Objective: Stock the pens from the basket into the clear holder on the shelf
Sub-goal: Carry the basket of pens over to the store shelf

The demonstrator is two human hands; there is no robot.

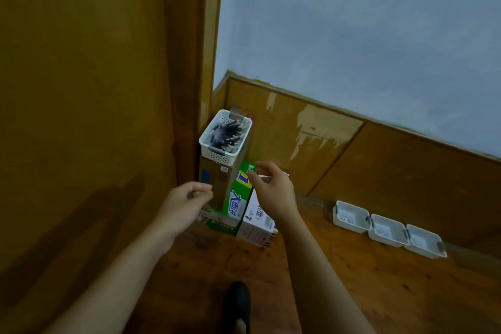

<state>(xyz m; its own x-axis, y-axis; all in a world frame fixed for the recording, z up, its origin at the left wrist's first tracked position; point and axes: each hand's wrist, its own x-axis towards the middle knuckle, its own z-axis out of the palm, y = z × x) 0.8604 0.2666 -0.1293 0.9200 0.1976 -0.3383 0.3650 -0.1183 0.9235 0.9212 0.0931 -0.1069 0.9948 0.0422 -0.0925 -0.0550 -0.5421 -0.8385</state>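
The basket (222, 135) of pens (226, 131) tops a tall box (214, 180), tight against the brown panel (95, 89) at its 9 o'clock, with free air at its 3 o'clock. At its 6 o'clock the left hand (187, 198) curls thumb to fingertips, grip unclear, while the right hand (273, 187) pinches a thin white stick (279, 175). The wood floor (352, 293) runs toward 3 o'clock, where three white bins (386, 229) line the wall (352, 35).
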